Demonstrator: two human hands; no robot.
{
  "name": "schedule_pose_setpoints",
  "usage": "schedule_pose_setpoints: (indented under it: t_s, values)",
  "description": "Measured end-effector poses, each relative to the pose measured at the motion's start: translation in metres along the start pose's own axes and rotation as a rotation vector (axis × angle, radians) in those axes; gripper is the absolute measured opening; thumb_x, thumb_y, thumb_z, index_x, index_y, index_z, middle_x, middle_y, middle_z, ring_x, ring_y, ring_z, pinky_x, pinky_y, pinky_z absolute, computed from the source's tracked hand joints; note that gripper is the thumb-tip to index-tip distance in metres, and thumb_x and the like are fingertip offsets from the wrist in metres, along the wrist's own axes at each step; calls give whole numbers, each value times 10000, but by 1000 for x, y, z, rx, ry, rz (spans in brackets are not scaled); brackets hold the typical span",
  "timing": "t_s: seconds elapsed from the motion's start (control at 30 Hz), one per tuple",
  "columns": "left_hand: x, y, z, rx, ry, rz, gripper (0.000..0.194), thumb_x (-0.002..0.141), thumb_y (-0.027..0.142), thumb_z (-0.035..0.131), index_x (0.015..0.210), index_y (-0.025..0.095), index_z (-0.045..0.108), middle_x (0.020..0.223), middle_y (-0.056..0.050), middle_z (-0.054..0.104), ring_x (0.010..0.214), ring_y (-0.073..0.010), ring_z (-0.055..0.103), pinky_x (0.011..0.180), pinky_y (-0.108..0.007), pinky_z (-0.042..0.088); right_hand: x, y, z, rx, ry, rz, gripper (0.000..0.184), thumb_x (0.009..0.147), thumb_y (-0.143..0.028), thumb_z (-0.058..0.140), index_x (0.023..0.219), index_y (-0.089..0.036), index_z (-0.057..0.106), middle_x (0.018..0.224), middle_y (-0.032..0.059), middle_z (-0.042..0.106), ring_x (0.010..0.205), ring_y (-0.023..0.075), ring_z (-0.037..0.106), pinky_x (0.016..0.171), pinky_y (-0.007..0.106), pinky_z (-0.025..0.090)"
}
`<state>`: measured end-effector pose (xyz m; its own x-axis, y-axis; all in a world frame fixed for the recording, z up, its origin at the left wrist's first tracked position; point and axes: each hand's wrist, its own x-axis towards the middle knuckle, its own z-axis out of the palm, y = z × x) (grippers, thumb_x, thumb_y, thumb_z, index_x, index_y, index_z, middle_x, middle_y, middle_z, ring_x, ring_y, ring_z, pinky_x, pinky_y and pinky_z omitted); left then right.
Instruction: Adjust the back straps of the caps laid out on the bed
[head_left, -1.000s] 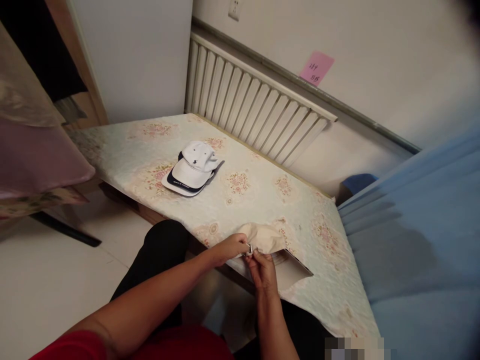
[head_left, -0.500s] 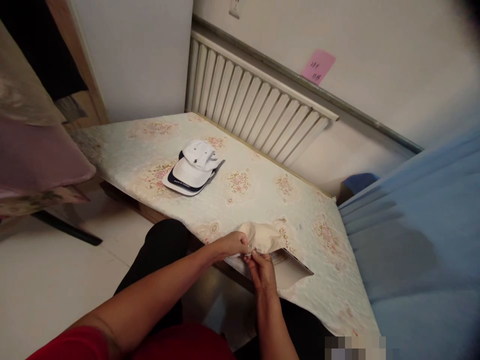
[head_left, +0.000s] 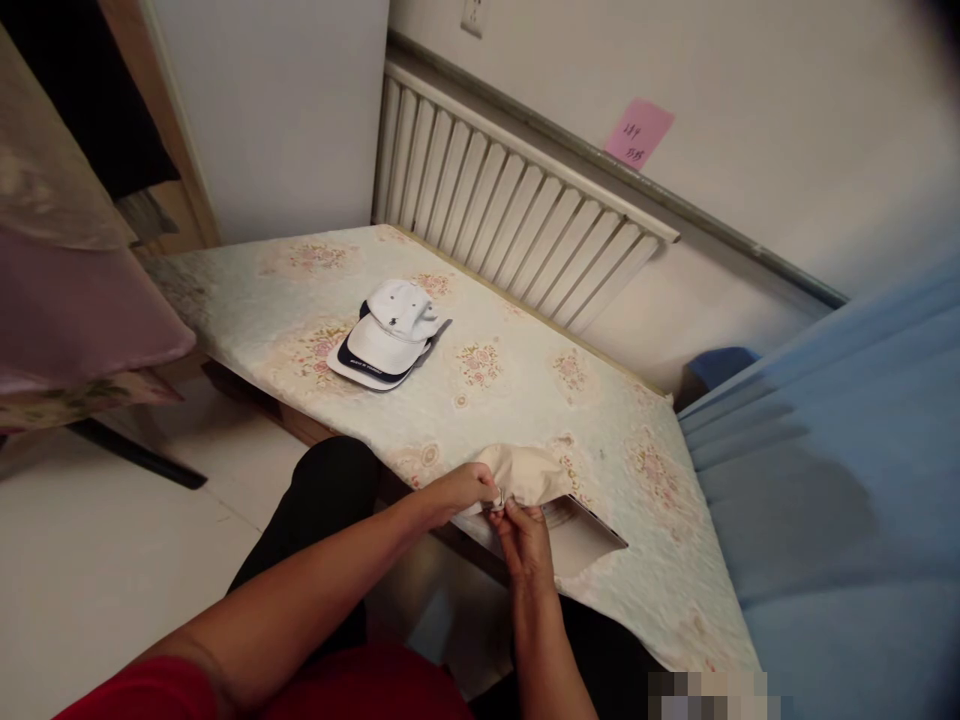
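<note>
Beige cloth cap w/ stiff pale brim (head_left: 534, 474) is at the desk's near edge, crown on the far side of the fingers, brim off to the R. Long axis runs approx. L to R, strap end by the L hand (head_left: 474, 487), brim tip slanting toward the person. Key relation: small shiny metal clasp (head_left: 502, 497) sits btwn the two hands' fingertips, just beside the L thumb; R hand (head_left: 526, 538) comes up from below and is the nearer one to the brim.

L fingers: curled tight, pinched on the cap's back edge. R fingers: nearly closed, thumb & index nipping the same edge a bit further R.

Stack of white baseball caps w/ navy trim (head_left: 382, 340) lies well apart, far L on the floral-cloth-covered desk (head_left: 525, 400).

Hard to see: strap mostly hidden by fingers; clasp too small/blurry, can't tell if fastened or loose. Cap's inside mostly blocked by R hand. Blocky pixelated patch (head_left: 712, 695) masks bottom R; wall socket (head_left: 473, 15) cut off at top.
</note>
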<state>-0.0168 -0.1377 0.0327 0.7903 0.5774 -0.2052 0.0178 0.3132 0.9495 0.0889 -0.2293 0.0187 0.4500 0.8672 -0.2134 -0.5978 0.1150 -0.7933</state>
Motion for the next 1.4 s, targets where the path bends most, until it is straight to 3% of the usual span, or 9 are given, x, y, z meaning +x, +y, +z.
schedule_pose_setpoints:
  t_s: [0.17,0.37,0.57,0.9,1.4]
  values:
    - [-1,2,0,-78,-58,-17,103,574,192,581,645,166,511,550,-4,616,563,-147,589,599,-260,433,0,1,1,-1,-15,8,233,571,-180,819,750,-177,669,667,-18,684,553,98,590,550,223,499]
    - [-1,4,-1,-45,40,-67,138,550,183,609,642,168,508,526,20,603,517,-123,557,524,-227,385,0,1,2,-6,-22,9,212,583,-184,815,736,-173,668,682,-8,686,582,101,599,577,224,500]
    - [3,-4,-4,-85,5,-64,173,552,210,621,660,168,492,555,8,618,565,-146,595,575,-249,422,0,1,5,-13,-17,4,201,572,-173,810,702,-174,657,701,9,688,622,129,613,612,260,511]
    - [5,-21,-9,-115,-10,26,171,638,249,620,729,166,501,612,9,619,585,-125,586,591,-232,407,0,4,2,10,-22,-10,277,614,-165,785,868,-198,677,772,-3,701,648,122,624,613,249,504]
    - [-1,-7,-4,-265,-67,-61,189,553,156,631,638,169,463,547,-14,620,572,-156,612,606,-257,428,1,7,-1,24,-23,-8,181,605,-160,800,731,-175,671,651,-20,667,564,95,576,572,221,468]
